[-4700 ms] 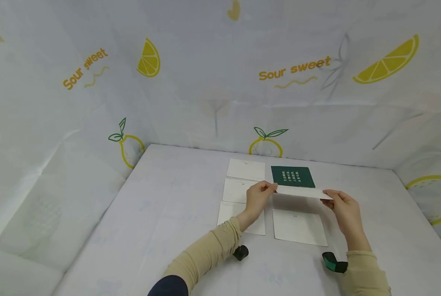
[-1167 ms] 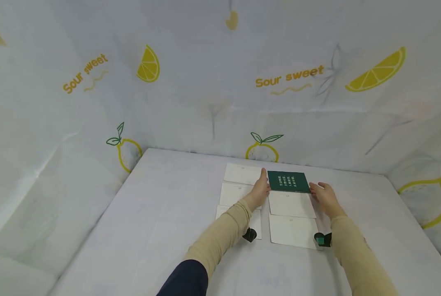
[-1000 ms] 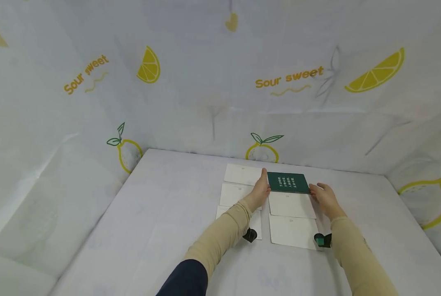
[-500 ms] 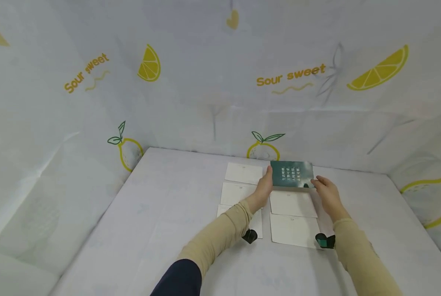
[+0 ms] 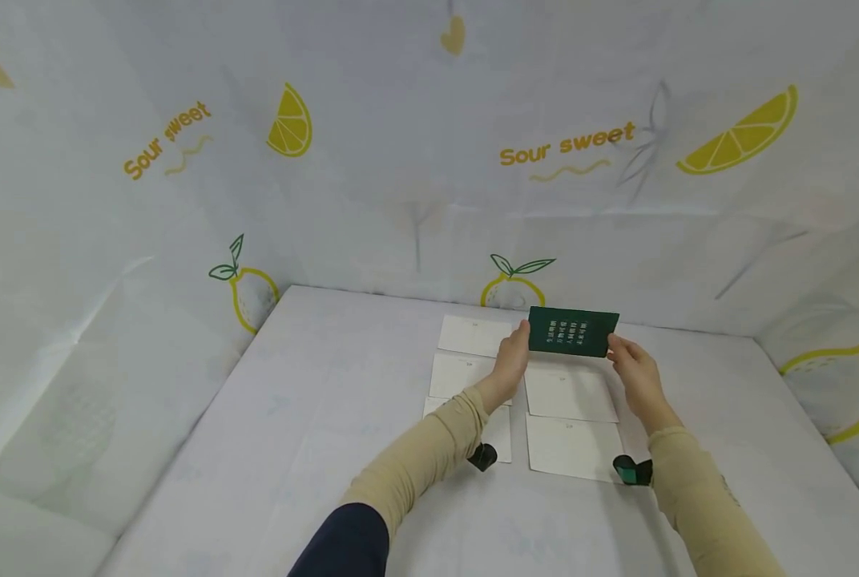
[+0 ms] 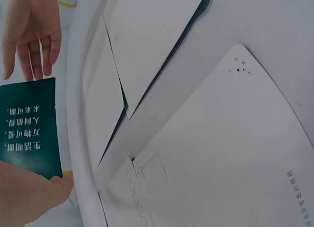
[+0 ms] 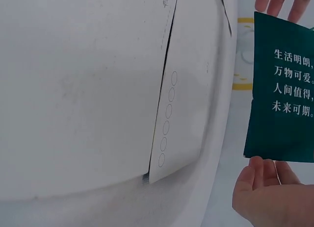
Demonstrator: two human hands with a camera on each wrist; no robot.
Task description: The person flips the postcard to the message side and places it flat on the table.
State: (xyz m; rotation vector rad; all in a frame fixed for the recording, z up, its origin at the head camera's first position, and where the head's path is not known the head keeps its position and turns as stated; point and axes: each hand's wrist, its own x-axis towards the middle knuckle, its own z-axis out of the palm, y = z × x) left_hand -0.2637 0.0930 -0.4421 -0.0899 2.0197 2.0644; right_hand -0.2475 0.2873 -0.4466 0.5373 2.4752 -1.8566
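Note:
A dark green postcard (image 5: pixel 572 331) with white lettering is raised off the table at the far end, its lettered face tilted toward me. My left hand (image 5: pixel 509 361) holds its left edge, and my right hand (image 5: pixel 639 381) pinches it near the lower right corner. In the left wrist view the same green postcard (image 6: pixel 29 129) spans the space between both hands. Seen from the right wrist, the right fingers (image 7: pixel 257 170) are at the card's lower edge. White card backs lie below: two in a right column (image 5: pixel 570 397), three in a left column (image 5: pixel 465 375), partly behind my left arm.
The white table (image 5: pixel 292 417) ends at a back wall sheet (image 5: pixel 372 200) printed with lemons and lettering. Small black devices sit at both wrists, the left one (image 5: pixel 483 457) over a card and the right one (image 5: pixel 631 470) beside another.
A white card held earlier by both hands now lies in the right column. The green postcard has since been lifted from the table and tilted up, both hands rising slightly with it.

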